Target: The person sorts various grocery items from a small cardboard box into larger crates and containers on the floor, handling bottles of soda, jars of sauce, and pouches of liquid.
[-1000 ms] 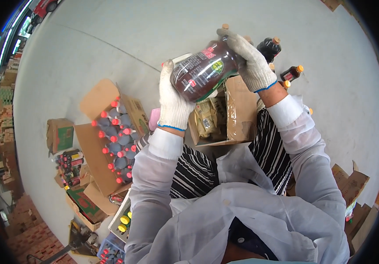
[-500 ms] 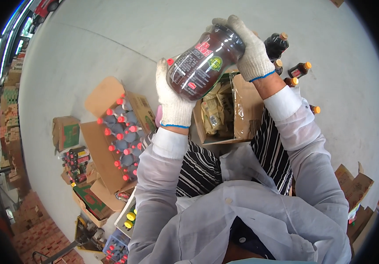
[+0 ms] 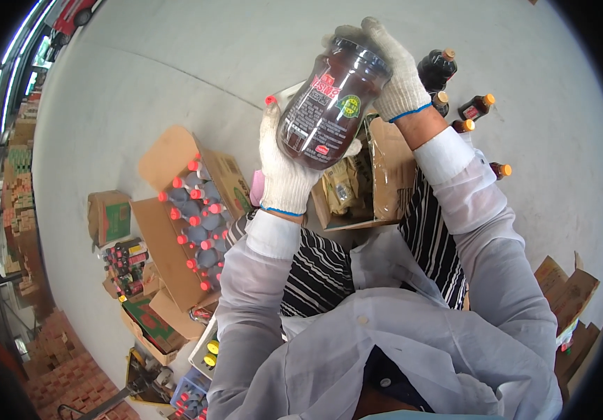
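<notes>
My left hand (image 3: 284, 175), in a white knitted glove with a blue cuff, cups the lower end of a large plastic jar (image 3: 319, 122) of dark brown contents. My right hand (image 3: 403, 73), gloved alike, grips the top of the jar around its black lid (image 3: 360, 54). The jar is held up, leaning to the right, with its printed label toward me. Below it, between my striped-clad legs, is an open cardboard box (image 3: 391, 182) with yellowish packets (image 3: 343, 178) inside.
Several dark bottles (image 3: 436, 68) stand on the grey floor (image 3: 175, 63) at right. An open carton (image 3: 161, 245) of red-capped bottles is at left, near a small box (image 3: 109, 213) and bundled bottles (image 3: 123, 266). Stacked goods (image 3: 21, 203) line the left edge; torn cardboard (image 3: 560, 287) lies lower right.
The jar has risen and turned somewhat more upright, with my right hand moving up along with it. My left hand still cups its bottom.
</notes>
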A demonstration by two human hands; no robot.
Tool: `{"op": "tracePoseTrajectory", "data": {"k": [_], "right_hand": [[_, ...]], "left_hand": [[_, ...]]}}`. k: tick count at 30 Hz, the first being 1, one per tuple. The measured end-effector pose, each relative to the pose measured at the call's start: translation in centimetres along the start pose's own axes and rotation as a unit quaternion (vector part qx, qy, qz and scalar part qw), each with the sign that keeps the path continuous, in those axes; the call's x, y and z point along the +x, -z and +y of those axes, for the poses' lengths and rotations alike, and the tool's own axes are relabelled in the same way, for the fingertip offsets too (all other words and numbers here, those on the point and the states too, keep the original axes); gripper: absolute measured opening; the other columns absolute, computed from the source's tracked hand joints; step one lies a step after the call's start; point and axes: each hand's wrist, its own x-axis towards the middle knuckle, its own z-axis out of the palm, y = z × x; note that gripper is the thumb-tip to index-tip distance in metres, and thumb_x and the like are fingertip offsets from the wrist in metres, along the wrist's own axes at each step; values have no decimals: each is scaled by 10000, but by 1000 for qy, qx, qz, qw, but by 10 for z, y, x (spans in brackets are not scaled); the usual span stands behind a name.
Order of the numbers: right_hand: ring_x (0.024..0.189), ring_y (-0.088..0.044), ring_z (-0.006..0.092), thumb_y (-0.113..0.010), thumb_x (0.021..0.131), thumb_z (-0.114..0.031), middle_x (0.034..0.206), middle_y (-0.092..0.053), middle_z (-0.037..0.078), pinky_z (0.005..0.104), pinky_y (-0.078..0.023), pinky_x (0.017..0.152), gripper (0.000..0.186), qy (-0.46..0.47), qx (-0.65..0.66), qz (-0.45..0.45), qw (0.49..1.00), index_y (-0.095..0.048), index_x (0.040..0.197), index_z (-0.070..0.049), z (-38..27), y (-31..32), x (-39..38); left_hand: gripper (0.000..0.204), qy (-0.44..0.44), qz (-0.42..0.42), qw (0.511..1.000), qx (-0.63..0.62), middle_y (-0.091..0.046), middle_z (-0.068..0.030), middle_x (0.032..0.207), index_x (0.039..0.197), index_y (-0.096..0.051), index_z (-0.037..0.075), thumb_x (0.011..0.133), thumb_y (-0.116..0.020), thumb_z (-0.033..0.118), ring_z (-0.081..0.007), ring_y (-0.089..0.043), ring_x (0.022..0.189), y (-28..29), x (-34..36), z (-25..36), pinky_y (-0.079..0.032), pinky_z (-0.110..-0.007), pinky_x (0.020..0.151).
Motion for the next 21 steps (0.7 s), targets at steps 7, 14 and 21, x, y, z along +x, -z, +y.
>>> {"op": "tracePoseTrajectory", "data": {"k": [7, 14, 21], "right_hand": [[1034, -626, 289, -534, 929, -443, 1098, -634, 165, 464, -504, 918, 516, -58, 91, 115, 987, -567, 1182, 7, -6, -22, -16], [890, -634, 227, -516, 922, -519, 998, -650, 123, 413, -533, 833, 499, -69, 71, 194, 976, -591, 1089, -56, 8, -15, -11], [1020, -614, 257, -439, 925, -591, 1103, -630, 188, 399, -524, 892, 686, -100, 51, 60, 992, -545, 1230, 15, 6, 3, -4]], "left_hand": [[704, -79, -5, 995, 55, -455, -219, 1369, 1398, -371, 26, 957, -251, 562, -425, -473, 1229, 13, 8, -9, -430, -649, 935], [512, -220, -35, 957, 183, -530, -130, 1296, 1345, -423, 5, 964, -465, 345, -260, -546, 1157, 8, 8, -19, -458, -443, 984], [820, -164, -84, 928, 323, -520, -85, 1262, 1434, -307, 27, 706, -681, -21, -182, -534, 1129, -6, -9, -17, -454, -332, 954]]}}
